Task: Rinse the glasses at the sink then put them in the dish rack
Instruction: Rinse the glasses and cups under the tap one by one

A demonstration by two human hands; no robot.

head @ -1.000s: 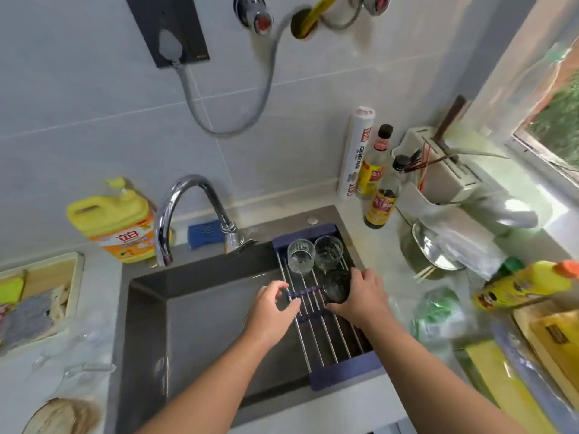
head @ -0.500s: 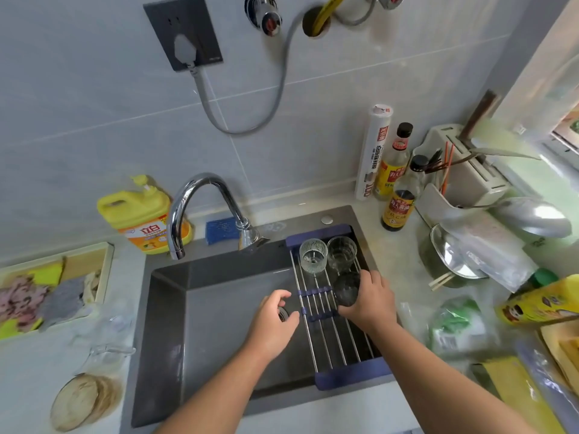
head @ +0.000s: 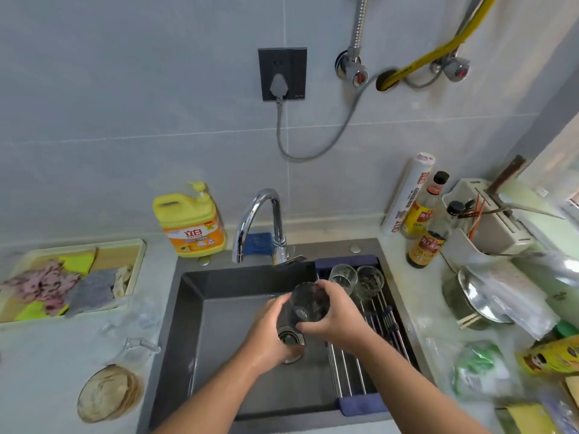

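Fingers of the right hand [head: 336, 321] wrap a clear glass [head: 308, 303], tilted over the sink [head: 188, 308]. Just left, the left hand [head: 271, 332] closes on what looks like a second glass below it; I cannot tell it apart clearly. Beyond the right fingers, two glasses [head: 355, 278] stand on the dish rack [head: 363, 402]. Further back-left, the tap [head: 260, 220] shows no water. Judging by this, two are racked, and the held glassware awaits rinsing and placing.
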